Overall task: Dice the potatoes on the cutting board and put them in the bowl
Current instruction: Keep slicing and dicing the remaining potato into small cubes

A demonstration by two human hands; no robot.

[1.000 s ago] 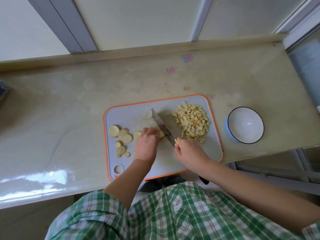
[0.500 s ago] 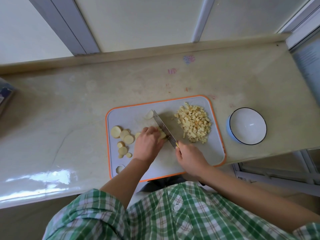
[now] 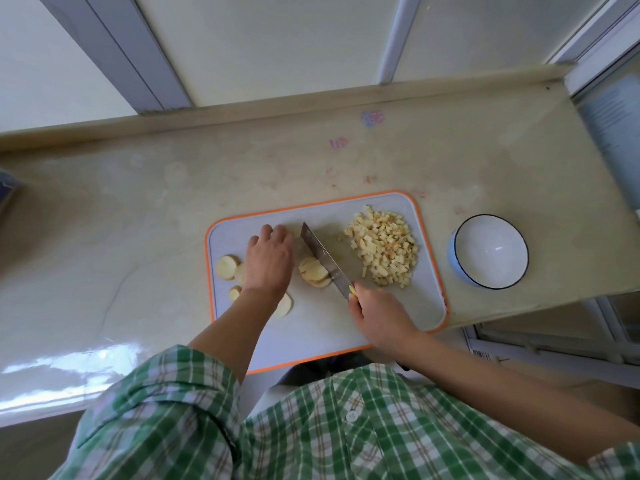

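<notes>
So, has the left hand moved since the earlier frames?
Yes. The left hand came off the sliced stack beside the knife, shifting left and toward the cutting board's far edge.

Single head-worn wide-angle view, steeply downward, close over the counter (image 3: 145,216)

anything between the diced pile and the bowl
Nothing visible. Between the dice and the bowl lie only bare board, its orange edge and a strip of counter. The knife, in the right hand, is on the pile's other side.
</notes>
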